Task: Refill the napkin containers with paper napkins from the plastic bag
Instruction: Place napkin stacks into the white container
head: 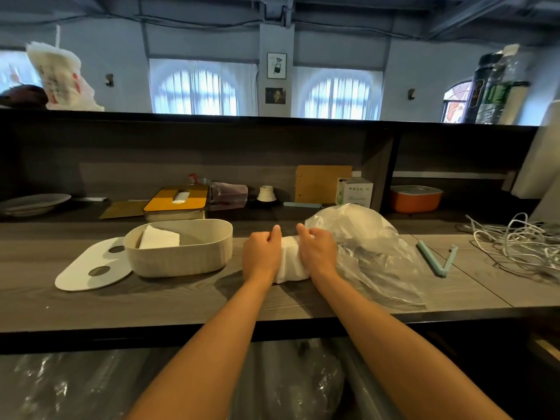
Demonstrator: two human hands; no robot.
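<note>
Head view: left hand [262, 254] and right hand [318, 253], arms outstretched, each grip clamped on the napkin stack [292, 265].

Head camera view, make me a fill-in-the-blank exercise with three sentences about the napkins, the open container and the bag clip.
1. Both hands, left hand and right hand, grip a stack of white ____ at the mouth of the plastic bag.
2. The open container stands to the ____ of the hands, a few napkins inside.
3. The blue bag clip lies on the counter, to the ____ of the bag.

Missing words: napkins; left; right
</note>
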